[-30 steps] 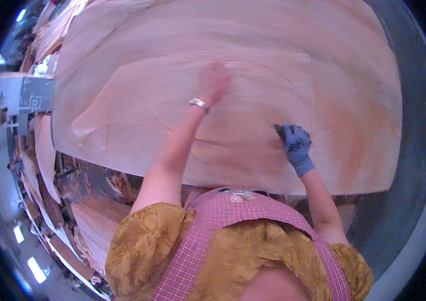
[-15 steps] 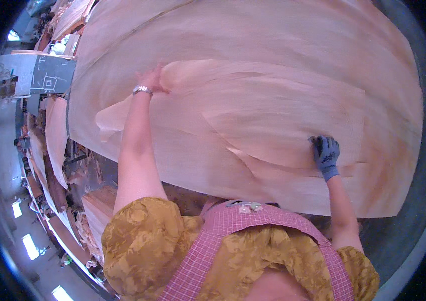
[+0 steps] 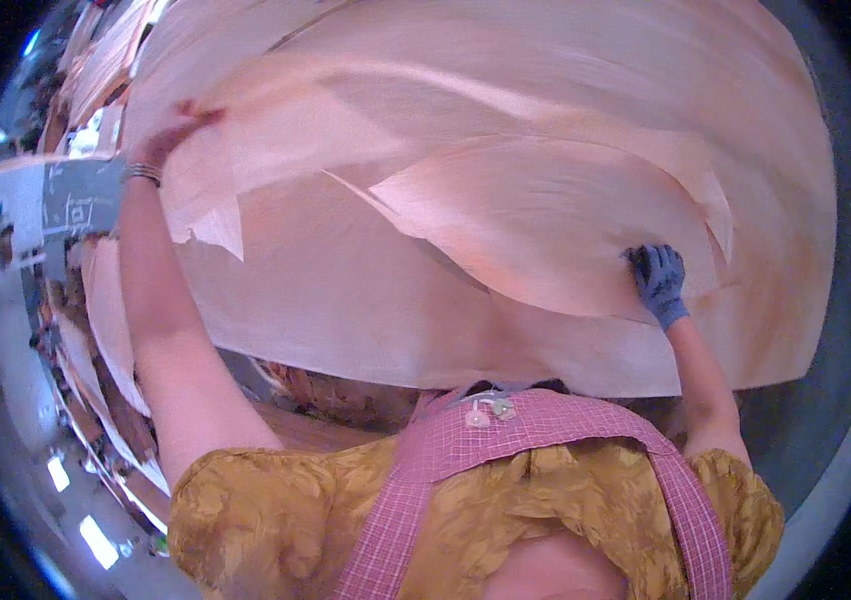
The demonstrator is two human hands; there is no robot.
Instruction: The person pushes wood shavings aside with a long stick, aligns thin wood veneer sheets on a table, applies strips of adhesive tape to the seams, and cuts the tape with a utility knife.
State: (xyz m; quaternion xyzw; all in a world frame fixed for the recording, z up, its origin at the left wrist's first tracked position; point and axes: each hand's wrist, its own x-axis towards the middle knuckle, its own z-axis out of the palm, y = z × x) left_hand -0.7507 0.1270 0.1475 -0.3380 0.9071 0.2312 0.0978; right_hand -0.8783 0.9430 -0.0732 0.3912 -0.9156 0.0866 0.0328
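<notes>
A large thin sheet of pale wood veneer (image 3: 505,130) is lifted off a stack of like sheets (image 3: 365,310) and curls upward. My left hand (image 3: 170,130), bare with a metal bracelet at the wrist, grips the sheet's far left edge, arm stretched out. My right hand (image 3: 657,278), in a blue glove, holds the sheet's right part, fingers closed on its edge. The sheet has a torn, ragged corner (image 3: 215,225) below my left hand.
Further stacks of veneer (image 3: 105,310) lie to the left and at the upper left. A grey board or machine panel (image 3: 80,195) stands at the left. A grey floor (image 3: 825,440) runs along the right side.
My left hand has swung far out to the left and up, pulling the top sheet with it. The sheet has lifted and folded off the stack. My right hand has shifted right.
</notes>
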